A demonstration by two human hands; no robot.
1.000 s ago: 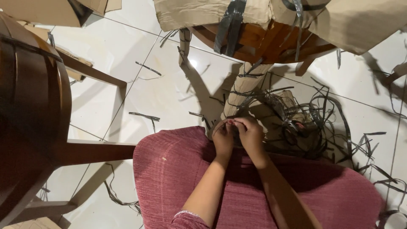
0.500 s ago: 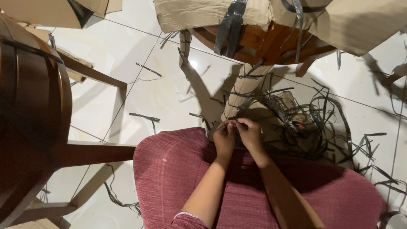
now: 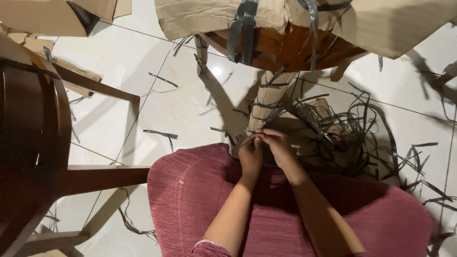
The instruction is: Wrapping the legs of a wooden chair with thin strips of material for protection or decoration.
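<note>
Left hand: (image 3: 251, 154) fingers pinched together at the tip, closed on a thin dark strip (image 3: 241, 144) that runs down and left from the fingertips.
Right hand: (image 3: 278, 145) fingers bent and drawn narrow, tips meeting the left hand's tips; it appears to pinch the same strip, though the exact grip is hidden by the fingers.
Strip position: held just above the front edge of the red cushion, directly below the wrapped leg.
Wrapped leg: (image 3: 269, 97) a chair leg covered in pale cardboard, tilted slightly, bound with dark strips near its lower end; the hands sit just beside that end.
Wrapped chair: (image 3: 285, 45) brown wooden seat showing between sheets of cardboard wrapping (image 3: 204, 16), with grey tape bands (image 3: 243, 28) over the cardboard.
Red cushion: (image 3: 190, 200) dark pink ribbed fabric, under both forearms, filling the lower middle of the view.
Loose strips: (image 3: 352, 128) a tangled heap of dark cut strips on the floor to the right of the hands, with single pieces scattered to the left.
Dark chair: (image 3: 33, 143) unwrapped dark wooden chair at the left edge, one rail reaching toward the cushion.
Floor: (image 3: 166, 109) glossy white tiles.
Containers: flattened cardboard (image 3: 38, 16) at upper left; whether it is a box, or holds anything, cannot be told.
</note>
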